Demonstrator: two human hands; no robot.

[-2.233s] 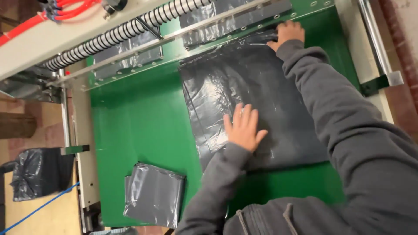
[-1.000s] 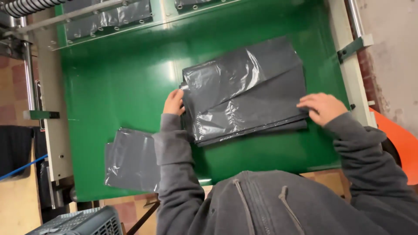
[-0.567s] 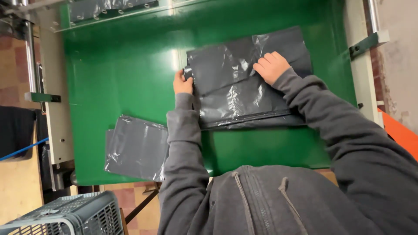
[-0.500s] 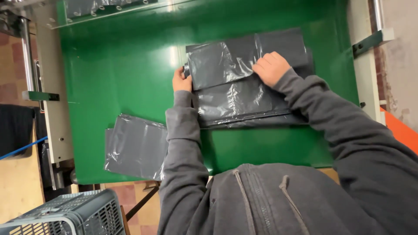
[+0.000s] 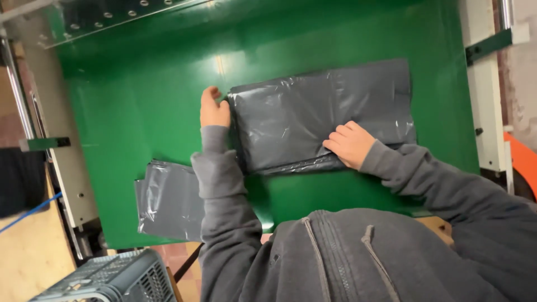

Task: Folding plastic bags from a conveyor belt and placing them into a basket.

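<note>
Green sheet covers the flat bed of the machine table [image 5: 140,112], which fills most of the head view, with a pale metal frame [image 5: 486,112] running down its right edge and another along its left. Near the middle of the bed, toward the right edge, lies a folded stack of grey plastic bags [image 5: 313,112], glossy and creased, its layered edges showing along the near side. The left hand [image 5: 213,111] stands against the stack's left edge, fingers upright and close together, touching the plastic rather than gripping it. The right hand [image 5: 351,144] rests palm down on the stack's near edge, fingers bent and pressing on the top layer; whether the fingertips pinch any layer cannot be told. Both arms wear grey hooded-top sleeves. At the near left corner of the bed, well apart from the hands, lies a second folded pile of grey bags [image 5: 168,198], partly hidden by the left sleeve and overhanging the near edge slightly. Below that corner, off the table, stands a grey plastic crate [image 5: 106,279] with slotted walls.
</note>
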